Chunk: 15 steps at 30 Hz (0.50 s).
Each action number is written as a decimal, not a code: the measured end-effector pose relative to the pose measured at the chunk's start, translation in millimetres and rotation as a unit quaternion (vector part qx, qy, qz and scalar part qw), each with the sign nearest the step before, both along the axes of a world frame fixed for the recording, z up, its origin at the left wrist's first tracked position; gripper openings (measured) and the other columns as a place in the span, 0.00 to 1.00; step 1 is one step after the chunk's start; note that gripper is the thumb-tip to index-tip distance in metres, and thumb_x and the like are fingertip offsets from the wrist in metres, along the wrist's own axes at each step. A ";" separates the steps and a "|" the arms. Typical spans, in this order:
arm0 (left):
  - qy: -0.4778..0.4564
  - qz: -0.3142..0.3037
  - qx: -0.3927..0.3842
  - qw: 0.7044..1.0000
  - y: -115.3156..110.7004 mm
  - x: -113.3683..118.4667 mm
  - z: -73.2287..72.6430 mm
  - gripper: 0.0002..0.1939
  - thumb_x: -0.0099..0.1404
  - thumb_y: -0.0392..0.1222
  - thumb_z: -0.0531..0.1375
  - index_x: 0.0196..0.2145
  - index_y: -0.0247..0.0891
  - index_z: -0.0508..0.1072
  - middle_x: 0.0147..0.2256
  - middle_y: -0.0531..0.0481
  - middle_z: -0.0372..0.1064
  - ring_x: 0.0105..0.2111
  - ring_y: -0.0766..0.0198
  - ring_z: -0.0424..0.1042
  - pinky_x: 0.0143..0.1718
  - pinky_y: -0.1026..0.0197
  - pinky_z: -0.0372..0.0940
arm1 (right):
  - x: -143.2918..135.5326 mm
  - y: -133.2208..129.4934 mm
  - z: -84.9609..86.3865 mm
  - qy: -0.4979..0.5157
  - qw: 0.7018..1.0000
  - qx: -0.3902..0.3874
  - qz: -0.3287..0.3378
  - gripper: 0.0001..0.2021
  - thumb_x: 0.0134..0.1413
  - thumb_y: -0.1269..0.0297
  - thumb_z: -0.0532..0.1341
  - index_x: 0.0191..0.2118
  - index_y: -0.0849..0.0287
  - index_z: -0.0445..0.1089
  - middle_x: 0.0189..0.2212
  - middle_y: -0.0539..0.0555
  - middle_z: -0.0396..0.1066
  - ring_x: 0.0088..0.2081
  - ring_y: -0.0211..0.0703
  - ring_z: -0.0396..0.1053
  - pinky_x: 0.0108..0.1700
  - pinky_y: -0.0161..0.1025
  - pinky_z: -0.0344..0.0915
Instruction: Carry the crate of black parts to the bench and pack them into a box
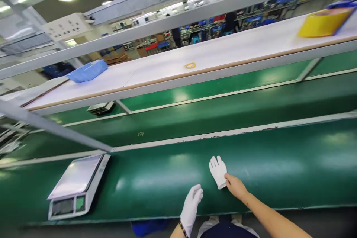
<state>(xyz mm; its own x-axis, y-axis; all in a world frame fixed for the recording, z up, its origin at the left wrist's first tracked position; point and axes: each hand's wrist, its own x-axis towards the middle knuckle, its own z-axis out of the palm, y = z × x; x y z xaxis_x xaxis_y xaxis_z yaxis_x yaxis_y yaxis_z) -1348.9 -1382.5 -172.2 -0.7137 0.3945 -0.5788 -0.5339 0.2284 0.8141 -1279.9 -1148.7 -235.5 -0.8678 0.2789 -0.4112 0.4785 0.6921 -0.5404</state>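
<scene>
My left hand (192, 204) wears a white glove and hovers over the near edge of the green work surface (279, 163), fingers loosely curled, holding nothing. My right hand (235, 186) is bare and pinches the cuff of a second white glove (218, 170), which lies flat on the green surface with its fingers pointing away from me. The two hands are about a hand's width apart.
A digital scale (76, 186) sits at the left on the green surface. Beyond the green conveyor lanes a white shelf (223, 55) carries a blue tray (87, 71), a yellow ring (190, 66) and a yellow bin (323, 22). A grey diagonal bar (55, 128) crosses at left.
</scene>
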 end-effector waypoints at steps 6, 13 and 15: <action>0.062 -0.207 0.010 0.976 60.3 -19.6 -10.0 0.40 0.37 0.70 0.65 0.37 0.34 0.68 0.41 0.39 0.70 0.43 0.54 0.69 0.49 0.56 0.62 | 5.9 -25.0 49.9 0.126 0.985 -0.034 -0.112 0.09 0.46 0.79 0.50 0.30 0.59 0.60 0.33 0.54 0.66 0.37 0.43 0.63 0.40 0.37 0.55; -0.075 -0.480 0.073 0.871 138.8 -2.5 3.6 0.34 0.41 0.73 0.61 0.29 0.40 0.60 0.21 0.54 0.66 0.19 0.64 0.67 0.22 0.62 0.61 | 41.9 -33.4 87.6 0.170 0.930 -0.083 -0.316 0.16 0.36 0.84 0.52 0.31 0.58 0.54 0.21 0.42 0.53 0.26 0.33 0.53 0.30 0.31 0.48; -0.047 -0.535 0.055 0.842 155.3 5.5 -4.2 0.31 0.42 0.72 0.61 0.26 0.41 0.62 0.18 0.55 0.65 0.20 0.62 0.68 0.23 0.60 0.62 | 63.4 -28.9 90.2 0.180 0.906 -0.105 -0.368 0.16 0.36 0.85 0.51 0.31 0.59 0.54 0.21 0.42 0.53 0.26 0.33 0.53 0.31 0.31 0.49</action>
<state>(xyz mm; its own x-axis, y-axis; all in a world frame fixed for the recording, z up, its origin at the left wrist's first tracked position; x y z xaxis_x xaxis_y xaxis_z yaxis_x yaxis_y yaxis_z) -1343.4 -1227.2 -176.4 0.1314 0.8379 -0.5298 -0.1335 0.5445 0.8281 -1216.5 -1177.5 -145.3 -0.5669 0.7853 -0.2490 0.5346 0.1207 -0.8365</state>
